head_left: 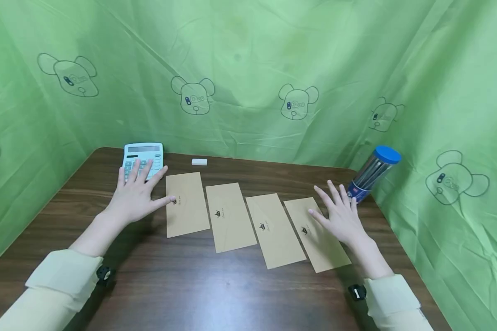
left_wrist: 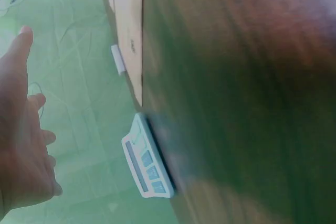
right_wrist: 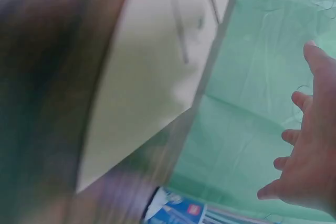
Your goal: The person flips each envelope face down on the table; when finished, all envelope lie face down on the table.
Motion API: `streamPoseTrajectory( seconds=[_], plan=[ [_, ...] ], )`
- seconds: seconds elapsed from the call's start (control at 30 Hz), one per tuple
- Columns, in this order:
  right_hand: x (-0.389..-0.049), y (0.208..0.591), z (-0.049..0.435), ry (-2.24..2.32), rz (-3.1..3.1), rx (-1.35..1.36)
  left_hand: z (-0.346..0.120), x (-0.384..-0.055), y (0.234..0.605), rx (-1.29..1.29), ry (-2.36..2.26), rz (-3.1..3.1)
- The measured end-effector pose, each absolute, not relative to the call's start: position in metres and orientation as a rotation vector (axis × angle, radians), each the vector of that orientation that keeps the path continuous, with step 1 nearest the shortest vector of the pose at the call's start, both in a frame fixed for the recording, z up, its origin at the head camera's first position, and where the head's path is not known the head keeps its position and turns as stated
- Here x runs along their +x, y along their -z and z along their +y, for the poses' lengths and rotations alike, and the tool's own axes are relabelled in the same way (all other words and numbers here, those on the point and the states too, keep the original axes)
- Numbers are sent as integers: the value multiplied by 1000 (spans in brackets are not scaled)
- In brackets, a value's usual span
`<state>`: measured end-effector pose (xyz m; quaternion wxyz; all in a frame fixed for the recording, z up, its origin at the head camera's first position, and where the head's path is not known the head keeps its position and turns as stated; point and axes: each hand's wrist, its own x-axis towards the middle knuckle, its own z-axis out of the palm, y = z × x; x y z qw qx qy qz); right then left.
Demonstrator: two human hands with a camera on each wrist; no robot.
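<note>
My left hand (head_left: 134, 195) hovers with spread fingers, its fingertips overlapping the light-blue calculator (head_left: 143, 158) in the head view and its thumb over the leftmost brown paper envelope (head_left: 188, 211). The left wrist view has the calculator (left_wrist: 147, 163) apart from that hand. My right hand (head_left: 341, 218), fingers spread and holding nothing, is over the rightmost envelope (head_left: 320, 250). Close beyond its fingertips stands a clear tube of dark sticks with a blue lid (head_left: 387, 155). Two more envelopes, the second (head_left: 232, 225) and the third (head_left: 277, 236), lie between the hands. Each bears a small crown print.
A small white block (head_left: 199, 162) lies near the back edge, right of the calculator. The dark wooden table (head_left: 215, 294) is bounded at the back and sides by a green curtain (head_left: 240, 55) with bear-head outlines.
</note>
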<state>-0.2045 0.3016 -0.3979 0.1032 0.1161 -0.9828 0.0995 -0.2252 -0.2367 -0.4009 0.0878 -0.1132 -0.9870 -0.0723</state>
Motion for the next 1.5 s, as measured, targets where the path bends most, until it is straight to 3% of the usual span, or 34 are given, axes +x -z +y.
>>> streamPoseTrajectory(
  seconds=[0.7, 1.1, 1.5],
  plan=[
    [-222, 343, 209, -517, -2894, 679, -249, -270, 392, -443, 206, -2775],
    [-218, 355, 128, -470, -2875, 959, -259, -296, 409, -558, 393, -2886],
    [-225, 379, 81, -421, -2841, 1278, -263, -309, 429, -672, 334, -2961]
  ],
)
